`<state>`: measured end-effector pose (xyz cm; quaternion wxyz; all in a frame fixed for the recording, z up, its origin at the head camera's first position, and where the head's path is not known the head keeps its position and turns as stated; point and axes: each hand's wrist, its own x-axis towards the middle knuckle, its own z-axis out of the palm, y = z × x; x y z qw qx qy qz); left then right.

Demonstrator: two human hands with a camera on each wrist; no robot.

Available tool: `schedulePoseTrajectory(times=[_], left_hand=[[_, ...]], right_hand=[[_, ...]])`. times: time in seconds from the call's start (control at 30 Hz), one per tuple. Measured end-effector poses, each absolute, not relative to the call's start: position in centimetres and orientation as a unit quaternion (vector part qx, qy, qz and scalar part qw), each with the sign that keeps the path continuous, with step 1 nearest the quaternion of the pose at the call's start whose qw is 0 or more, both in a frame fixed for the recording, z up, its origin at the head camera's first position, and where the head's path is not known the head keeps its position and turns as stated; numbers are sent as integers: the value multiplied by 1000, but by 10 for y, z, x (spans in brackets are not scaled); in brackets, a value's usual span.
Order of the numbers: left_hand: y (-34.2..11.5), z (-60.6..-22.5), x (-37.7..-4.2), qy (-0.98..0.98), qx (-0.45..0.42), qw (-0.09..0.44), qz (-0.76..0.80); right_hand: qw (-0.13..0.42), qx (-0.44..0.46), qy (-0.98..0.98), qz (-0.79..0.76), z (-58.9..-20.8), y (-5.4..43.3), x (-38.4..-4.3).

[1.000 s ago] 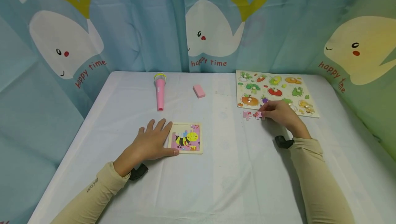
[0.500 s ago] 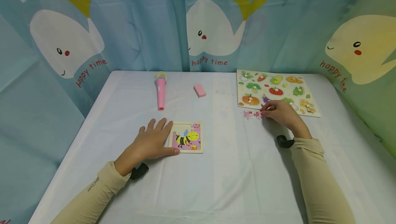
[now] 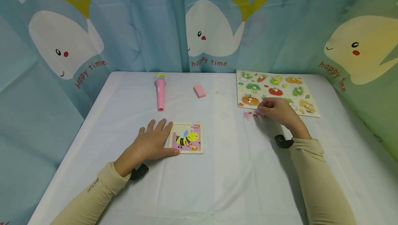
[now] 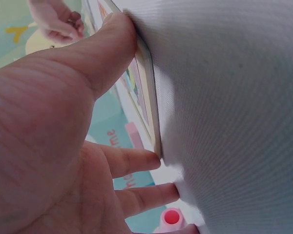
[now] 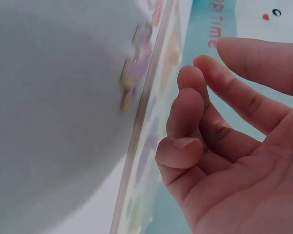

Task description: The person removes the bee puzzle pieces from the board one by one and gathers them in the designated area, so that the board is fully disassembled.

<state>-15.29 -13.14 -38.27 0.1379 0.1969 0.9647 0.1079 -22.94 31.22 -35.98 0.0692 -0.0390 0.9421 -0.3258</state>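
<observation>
Bee puzzle (image 3: 188, 138) lies flat on the tabletop (image 3: 230, 183); left grip (image 3: 151, 143) touches its frame with thumb and index, fingers spread, not clenched. Right grip (image 3: 279, 113) is loosely curled, released, nothing visible in it, just by the pink pieces (image 3: 247, 115) at the board (image 3: 264, 92). Risks, judged: thin pieces may skid under a fingertip or jam against the board's edge; a careless pinch could catch two; lighter left contact could let the puzzle shift.
</observation>
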Motion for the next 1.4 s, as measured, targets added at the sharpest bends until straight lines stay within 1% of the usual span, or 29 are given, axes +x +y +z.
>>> schedulePoseTrajectory(times=[0.43,0.73,1.0,1.23,1.4], left_hand=[[-132,-384,-153,965,194,140,109],[-131,-384,-154,964,200,135,108],[-130,-383,-154,964,202,133,108],[-131,-383,-155,964,199,138,108],[-131,-383,-154,964,198,138,109]], right_hand=[[82,-74,921,-373,-356,280,-227],[111,-142,892,-414,-364,249,-229],[125,-156,896,-396,-371,224,-228],[122,-194,895,-383,-378,204,-225],[131,-211,890,-382,-381,189,-220]])
